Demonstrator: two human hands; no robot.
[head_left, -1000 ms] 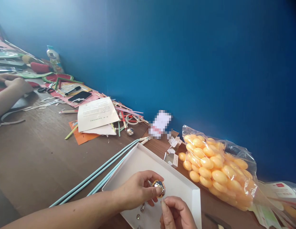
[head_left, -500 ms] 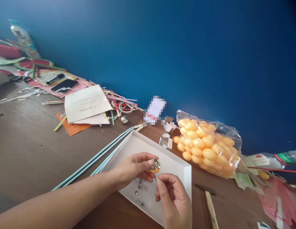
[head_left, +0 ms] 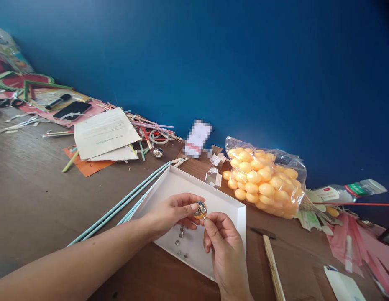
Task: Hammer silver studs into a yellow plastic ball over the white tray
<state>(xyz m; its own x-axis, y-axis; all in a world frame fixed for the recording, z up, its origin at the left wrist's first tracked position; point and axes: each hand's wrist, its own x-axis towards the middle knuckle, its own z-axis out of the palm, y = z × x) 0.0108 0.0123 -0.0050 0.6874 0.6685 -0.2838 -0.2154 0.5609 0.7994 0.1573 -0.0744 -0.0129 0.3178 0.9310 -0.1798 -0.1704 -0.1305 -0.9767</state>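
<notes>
My left hand (head_left: 177,211) is closed around a yellow plastic ball (head_left: 199,210) partly covered with shiny silver tack heads. Against the ball's lower right side, my right hand (head_left: 225,244) pinches a small metal thumbtack (head_left: 204,218) between thumb and forefinger. Both hands are above a shallow white box lid (head_left: 183,179). Inside the lid, left of my right hand, lie several loose silver thumbtacks (head_left: 177,242). Another ball (head_left: 157,152), silver all over, rests on the table beyond the lid.
Right of the lid lies a hammer (head_left: 271,261) with a wooden handle. Behind it stands a clear bag of yellow balls (head_left: 265,179) against the blue wall. Light blue cords (head_left: 128,194) run along the lid's left side. Papers (head_left: 105,131) and a phone (head_left: 72,110) lie at left.
My right hand has brought the thumbtack up against the ball; before, there was a small gap. The whole view has shifted slightly, showing more of the table's right side.
</notes>
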